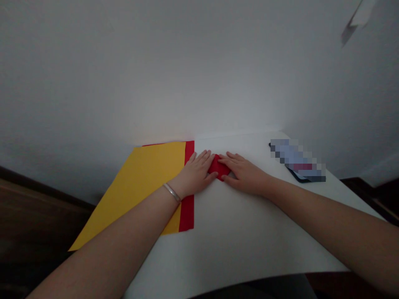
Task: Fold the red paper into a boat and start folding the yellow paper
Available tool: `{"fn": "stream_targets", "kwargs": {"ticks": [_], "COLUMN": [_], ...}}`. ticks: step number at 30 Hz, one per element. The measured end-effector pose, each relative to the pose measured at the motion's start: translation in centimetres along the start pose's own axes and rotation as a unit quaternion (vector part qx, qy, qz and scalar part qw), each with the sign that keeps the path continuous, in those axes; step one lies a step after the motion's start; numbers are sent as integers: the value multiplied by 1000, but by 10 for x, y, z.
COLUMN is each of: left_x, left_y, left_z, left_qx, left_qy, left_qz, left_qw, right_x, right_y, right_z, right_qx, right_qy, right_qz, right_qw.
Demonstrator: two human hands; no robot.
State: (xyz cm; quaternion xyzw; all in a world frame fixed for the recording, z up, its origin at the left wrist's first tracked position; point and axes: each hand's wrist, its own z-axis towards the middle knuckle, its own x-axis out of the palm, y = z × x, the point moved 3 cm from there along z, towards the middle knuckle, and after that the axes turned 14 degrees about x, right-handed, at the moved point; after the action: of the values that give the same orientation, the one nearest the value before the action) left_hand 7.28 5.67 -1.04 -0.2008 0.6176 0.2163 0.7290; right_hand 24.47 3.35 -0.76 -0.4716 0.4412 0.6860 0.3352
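Red paper, folded into a small thick piece (218, 167), lies on the white surface (237, 232) at the middle of the scene, towards the far edge and close to the wall (187, 62). Both hands meet on it.

The left hand (196, 173) lies flat and spread, palm down. Its fingers stretch along the left side of the folded piece and its thumb points at the near edge. The right hand (246, 174) lies the same way on the right side, with its fingertips touching the far corner and its thumb laid along the near right edge. Neither hand is closed around the paper; both rest against and upon it with the fingers out straight. How hard they press cannot be told.

A thin silver bracelet (172, 192) sits on the left wrist.

To the left, a large yellow sheet (140, 187) lies on top of a red sheet (187, 211), which shows as a strip along the yellow sheet's right side. The left forearm crosses both sheets, and the heel of the left hand rests on the red strip.

Far to the right, well apart from the hands, a dark phone (301, 178) lies on the surface, mostly blurred out.
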Motion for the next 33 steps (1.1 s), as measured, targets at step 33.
{"fn": "stream_targets", "kwargs": {"ticks": [33], "left_x": [-50], "left_y": [-27], "left_z": [-10], "left_qx": [-7], "left_qy": [-342], "left_qz": [-244], "left_qw": [907], "right_x": [-34], "right_y": [5], "right_z": [-9], "right_qx": [47], "right_qy": [-172], "right_qz": [318], "right_qw": [931]}}
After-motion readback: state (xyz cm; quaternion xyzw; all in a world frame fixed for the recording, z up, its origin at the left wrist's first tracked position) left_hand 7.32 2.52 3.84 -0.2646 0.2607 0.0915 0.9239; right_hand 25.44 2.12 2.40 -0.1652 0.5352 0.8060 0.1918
